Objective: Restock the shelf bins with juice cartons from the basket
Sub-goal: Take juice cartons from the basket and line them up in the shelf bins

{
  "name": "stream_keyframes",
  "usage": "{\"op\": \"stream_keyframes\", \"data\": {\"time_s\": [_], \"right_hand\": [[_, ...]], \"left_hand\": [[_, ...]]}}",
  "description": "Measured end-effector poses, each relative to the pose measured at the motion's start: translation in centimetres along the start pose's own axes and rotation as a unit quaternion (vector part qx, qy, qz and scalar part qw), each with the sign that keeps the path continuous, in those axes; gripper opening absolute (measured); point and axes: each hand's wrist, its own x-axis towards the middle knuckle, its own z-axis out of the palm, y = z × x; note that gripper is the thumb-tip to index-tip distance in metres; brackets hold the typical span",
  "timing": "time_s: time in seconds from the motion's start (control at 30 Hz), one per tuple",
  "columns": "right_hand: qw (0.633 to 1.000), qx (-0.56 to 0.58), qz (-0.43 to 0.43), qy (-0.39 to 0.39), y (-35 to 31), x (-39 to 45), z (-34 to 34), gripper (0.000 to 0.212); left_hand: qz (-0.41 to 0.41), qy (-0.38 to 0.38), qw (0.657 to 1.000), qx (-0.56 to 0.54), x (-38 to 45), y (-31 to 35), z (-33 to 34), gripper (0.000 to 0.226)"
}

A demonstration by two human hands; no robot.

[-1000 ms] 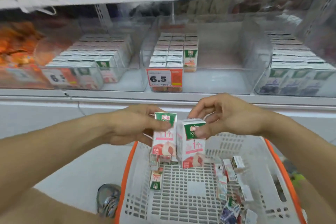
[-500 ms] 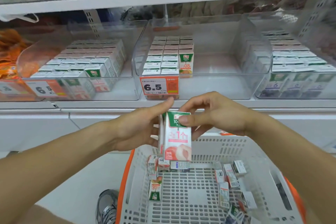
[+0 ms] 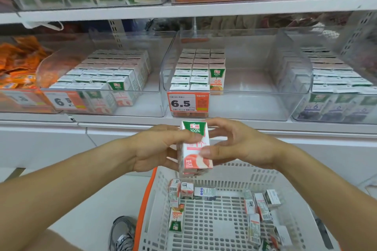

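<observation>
A: Where are the hands?
B: Centre of the frame, above the white basket (image 3: 224, 171). The left hand (image 3: 155, 149) grips the upright juice cartons (image 3: 194, 149), thumb across the front; the right hand (image 3: 234, 144) pinches them from the other side.
A: And the bins?
B: The middle bin (image 3: 255, 96), above the hands, is part filled at its left. More loose cartons (image 3: 259, 208) lie in the basket at lower right.

A small white-and-pink juice carton (image 3: 195, 146) with a green top stands upright above the white basket (image 3: 224, 171) — more cartons (image 3: 257, 210) lie loose inside it. The clear middle bin (image 3: 255, 104) is half full.
</observation>
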Motion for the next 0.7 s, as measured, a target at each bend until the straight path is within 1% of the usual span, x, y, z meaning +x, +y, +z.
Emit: {"op": "stream_keyframes", "data": {"time_s": [0.07, 0.1, 0.2, 0.3, 0.37, 0.43, 0.53, 0.63, 0.7], "right_hand": [[0.999, 0.026, 0.013, -0.029, 0.3, 0.1, 0.6, 0.057], [0.999, 0.028, 0.008, -0.025, 0.5, 0.2, 0.8, 0.057], [1.0, 0.015, -0.011, 0.007, 0.5, 0.2, 1.4, 0.061], [0.998, -0.049, -0.029, 0.041, 0.4, 0.4, 2.0, 0.067], [0.993, -0.094, -0.048, 0.054, 0.4, 0.8, 2.3, 0.07], [0.989, -0.115, -0.069, 0.055, 0.5, 1.2, 2.7, 0.073], [0.981, -0.153, -0.104, 0.052, 0.5, 1.8, 3.4, 0.079], [0.978, -0.158, -0.125, 0.05, -0.2, 2.3, 3.7, 0.093], [0.974, -0.16, -0.149, 0.053, -0.8, 2.6, 3.4, 0.1]], "left_hand": [[-0.005, 0.004, 1.0, -0.008, -0.3, 0.1, 0.2, 0.035], [-0.003, 0.004, 1.0, 0.004, -0.4, 0.0, 0.3, 0.034], [0.009, 0.01, 0.998, 0.062, -0.9, 0.2, 0.2, 0.037], [0.025, 0.018, 0.991, 0.132, -1.4, 0.3, -0.5, 0.046], [0.044, 0.014, 0.979, 0.201, -1.7, 0.3, -1.2, 0.055], [0.06, 0.013, 0.963, 0.264, -2.1, 0.1, -1.8, 0.063], [0.094, 0.025, 0.951, 0.295, -2.5, 0.2, -2.5, 0.064], [0.137, 0.06, 0.931, 0.334, -3.2, 0.7, -3.6, 0.069], [0.166, 0.099, 0.909, 0.37, -4.0, 1.1, -4.5, 0.073]]}}
